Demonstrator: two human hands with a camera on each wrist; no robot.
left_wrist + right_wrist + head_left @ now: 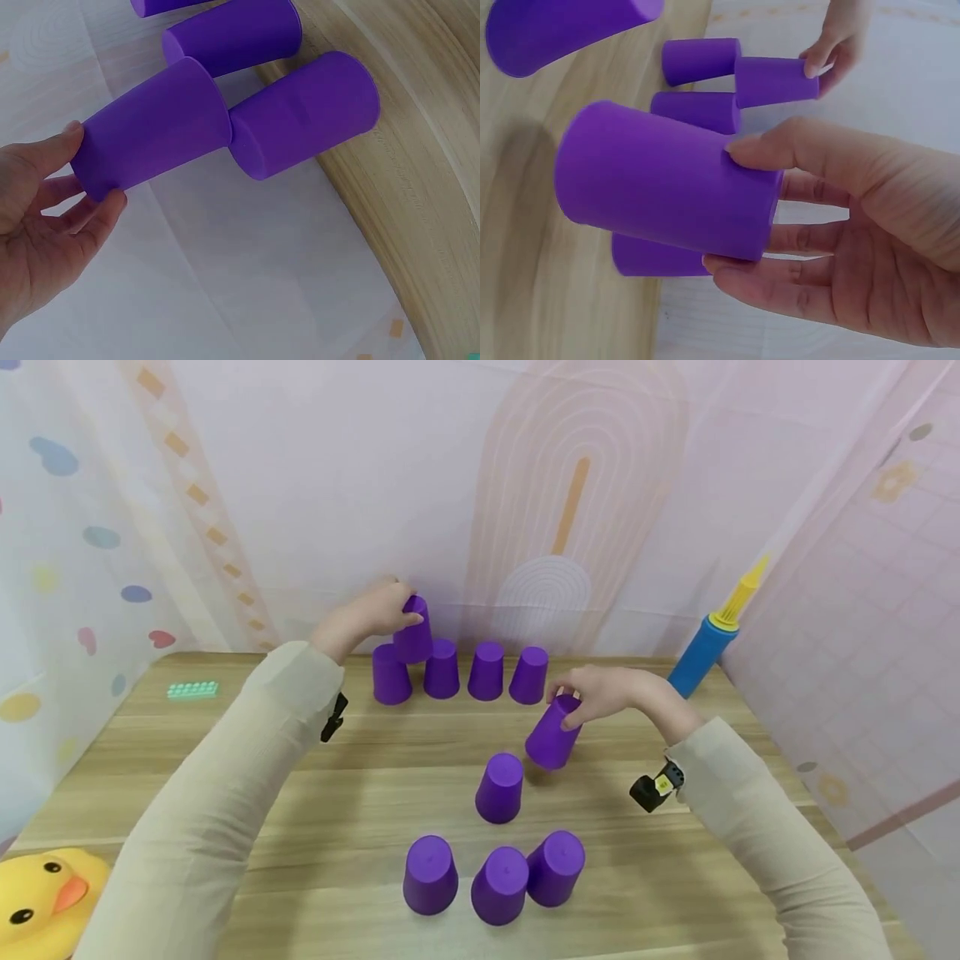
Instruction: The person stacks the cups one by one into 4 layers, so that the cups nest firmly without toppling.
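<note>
Your left hand point(372, 614) grips an upturned purple cup point(414, 628) by its closed end, fingers and thumb curled round the top. You hold it tilted, just above the back row of cups point(465, 672), over the two cups at the row's left end; in the left wrist view it point(154, 139) sits close against the end cup point(304, 112), though whether they touch is hard to tell. The row stands upside down along the far edge of the table point(225, 760).

Your right hand point(603, 693) holds a second cup point(553, 732) by its closed end, thumb on one side and fingers on the other. This cup is tilted and lifted off the table, in front of the row's right end. The right wrist view shows the same grip point(667, 184).

Nearer you, a single cup point(500, 788) stands upside down, and three more cups point(495, 877) cluster at the front. A blue and yellow pump point(712, 639) leans at the far right, a green block point(193, 690) lies far left, and a yellow duck point(45, 902) sits at the near left corner.
</note>
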